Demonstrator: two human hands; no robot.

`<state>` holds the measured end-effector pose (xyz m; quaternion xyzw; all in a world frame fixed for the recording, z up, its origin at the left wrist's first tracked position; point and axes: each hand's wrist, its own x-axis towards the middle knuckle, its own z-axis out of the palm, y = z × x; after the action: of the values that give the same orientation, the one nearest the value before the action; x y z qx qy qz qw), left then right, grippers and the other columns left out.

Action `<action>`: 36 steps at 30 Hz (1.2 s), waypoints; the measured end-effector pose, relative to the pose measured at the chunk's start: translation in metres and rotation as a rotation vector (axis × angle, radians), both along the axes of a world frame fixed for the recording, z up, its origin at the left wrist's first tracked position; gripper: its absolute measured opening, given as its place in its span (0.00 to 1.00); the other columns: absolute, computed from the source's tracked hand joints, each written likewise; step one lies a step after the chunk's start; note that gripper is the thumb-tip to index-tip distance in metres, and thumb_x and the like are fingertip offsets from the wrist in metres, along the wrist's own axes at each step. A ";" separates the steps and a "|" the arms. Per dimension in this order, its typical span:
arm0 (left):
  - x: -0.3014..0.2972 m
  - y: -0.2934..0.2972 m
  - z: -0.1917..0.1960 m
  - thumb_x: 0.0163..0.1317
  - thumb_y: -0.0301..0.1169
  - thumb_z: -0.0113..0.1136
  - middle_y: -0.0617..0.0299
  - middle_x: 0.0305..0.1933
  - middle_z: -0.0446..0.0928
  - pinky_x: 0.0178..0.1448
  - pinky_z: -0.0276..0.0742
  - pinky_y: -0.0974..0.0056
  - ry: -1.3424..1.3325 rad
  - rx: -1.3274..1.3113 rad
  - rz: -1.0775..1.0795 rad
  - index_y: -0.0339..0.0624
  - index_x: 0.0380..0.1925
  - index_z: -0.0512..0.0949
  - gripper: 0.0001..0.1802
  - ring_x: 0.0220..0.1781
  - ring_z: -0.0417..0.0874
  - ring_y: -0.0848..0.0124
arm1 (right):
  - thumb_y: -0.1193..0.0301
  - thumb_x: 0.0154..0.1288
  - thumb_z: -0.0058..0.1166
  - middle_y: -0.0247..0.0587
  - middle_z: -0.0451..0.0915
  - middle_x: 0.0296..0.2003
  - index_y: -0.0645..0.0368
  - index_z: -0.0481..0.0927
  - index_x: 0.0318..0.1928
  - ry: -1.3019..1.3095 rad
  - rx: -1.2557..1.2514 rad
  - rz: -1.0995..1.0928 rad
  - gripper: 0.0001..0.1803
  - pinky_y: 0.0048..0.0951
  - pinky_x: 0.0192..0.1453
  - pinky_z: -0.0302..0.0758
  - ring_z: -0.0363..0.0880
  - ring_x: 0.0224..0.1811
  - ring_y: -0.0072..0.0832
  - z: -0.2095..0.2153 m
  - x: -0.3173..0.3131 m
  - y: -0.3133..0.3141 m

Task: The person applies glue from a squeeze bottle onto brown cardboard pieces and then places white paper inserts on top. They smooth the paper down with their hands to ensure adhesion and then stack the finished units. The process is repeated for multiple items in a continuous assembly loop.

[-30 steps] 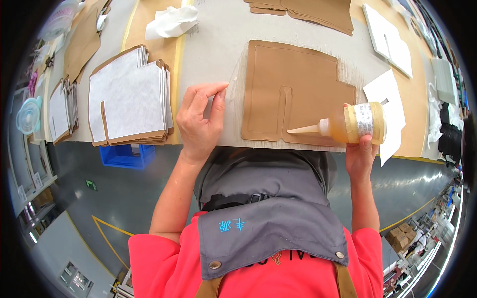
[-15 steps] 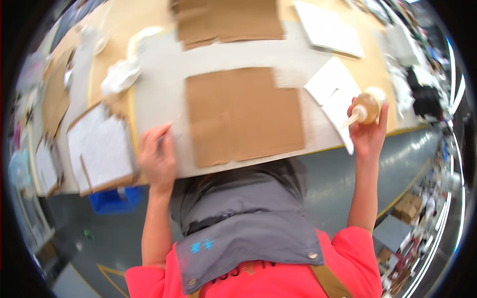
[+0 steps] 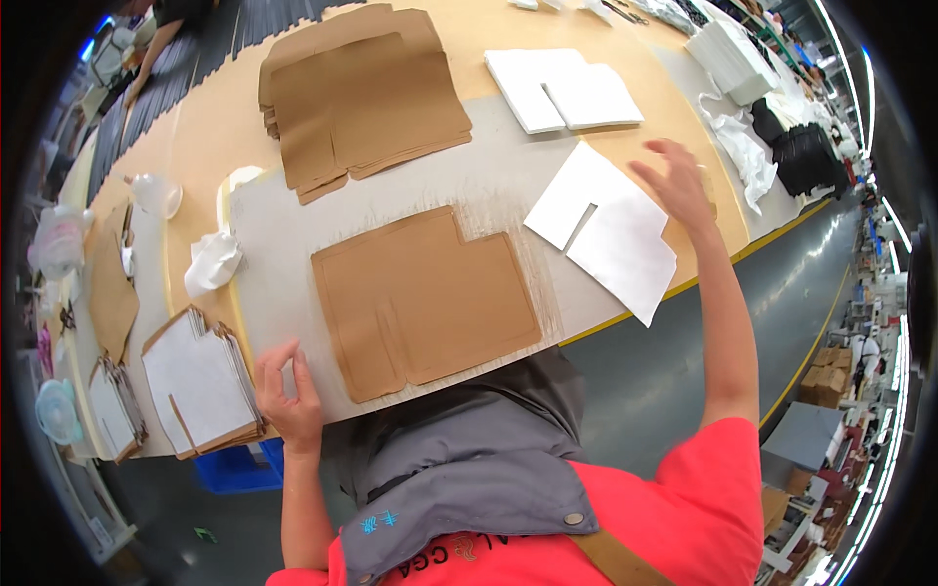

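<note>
A brown notched leather-like sheet (image 3: 430,303) with a slit lies flat before me at the table's front edge. To its left, my left hand (image 3: 290,396) is loosely curled, thumb and forefinger close together; whatever they pinch, if anything, is hidden. My right hand (image 3: 679,186) reaches out at the right, slightly blurred, fingers apart and holding nothing visible. Below and left of it, a white slotted sheet (image 3: 625,230) extends past the table edge. The glue bottle cannot be made out now; a tan patch beside the right hand is too unclear to name.
Behind lies a stack of brown sheets (image 3: 371,107), with a stack of white pieces (image 3: 557,93) to its right. White-faced pieces (image 3: 200,381) are stacked at the left, near crumpled white paper (image 3: 212,262). Below the table is a blue crate (image 3: 239,469). A co-worker's arm (image 3: 151,59) shows far left.
My right hand has let go of the amber glue bottle and opened. The view has shifted, so the table appears turned. My left hand stays beside the brown sheet.
</note>
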<state>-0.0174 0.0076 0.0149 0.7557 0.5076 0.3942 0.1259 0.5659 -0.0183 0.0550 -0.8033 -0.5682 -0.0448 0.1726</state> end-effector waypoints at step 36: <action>0.246 0.038 0.171 0.78 0.34 0.50 0.63 0.41 0.83 0.49 0.76 0.68 -0.338 -0.878 -1.209 0.37 0.57 0.79 0.16 0.42 0.78 0.78 | 0.41 0.62 0.63 0.41 0.68 0.67 0.59 0.63 0.71 1.175 0.715 0.178 0.48 0.35 0.72 0.61 0.66 0.68 0.30 0.041 -0.090 -0.105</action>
<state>0.2281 0.0456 0.1862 0.7119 0.0900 0.1290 0.6844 0.4757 -0.1231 0.0961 -0.5387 -0.3946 0.2275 0.7087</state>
